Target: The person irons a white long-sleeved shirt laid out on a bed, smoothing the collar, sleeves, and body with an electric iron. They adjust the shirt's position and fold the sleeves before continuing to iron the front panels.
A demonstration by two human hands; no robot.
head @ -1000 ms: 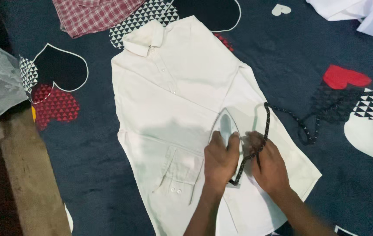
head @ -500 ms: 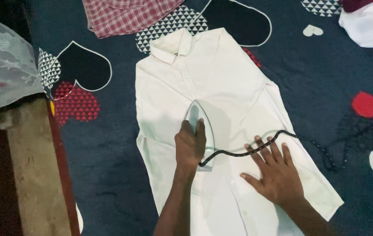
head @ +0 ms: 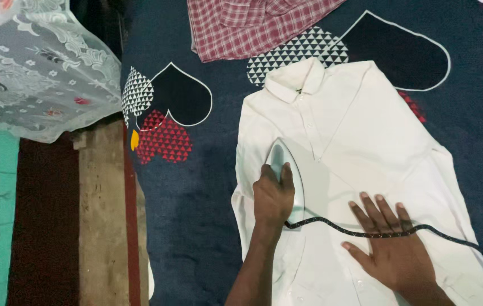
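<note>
So from the head camera looking down, there's a white button-up shirt (head: pixel 360 147) spread flat on a dark navy blanket (head: pixel 207 226) with big heart shapes on it, collar pointing toward the top of the frame. The left hand (head: pixel 272 198) is wrapped tight around the handle of a pale, light-coloured iron (head: pixel 287 170), fingers curled shut on it, and the iron sits on the shirt's left side, near the edge of the fabric, nose pointing up toward the collar. The right hand (head: pixel 391 246) is lying flat on the lower part of the shirt, fingers spread apart and palm down, not gripping anything. A black speckled cord (head: pixel 377 232) runs from the back of the iron off to the right and crosses right over the fingers of that flat hand. Above the collar there's a red and white checked cloth (head: pixel 247 25) bunched up on the blanket, just clear of the shirt. Off to the left, past the blanket's edge, hangs some sheer white lace fabric (head: pixel 37 73), with a strip of bare wood (head: pixel 103 226) below it.
</note>
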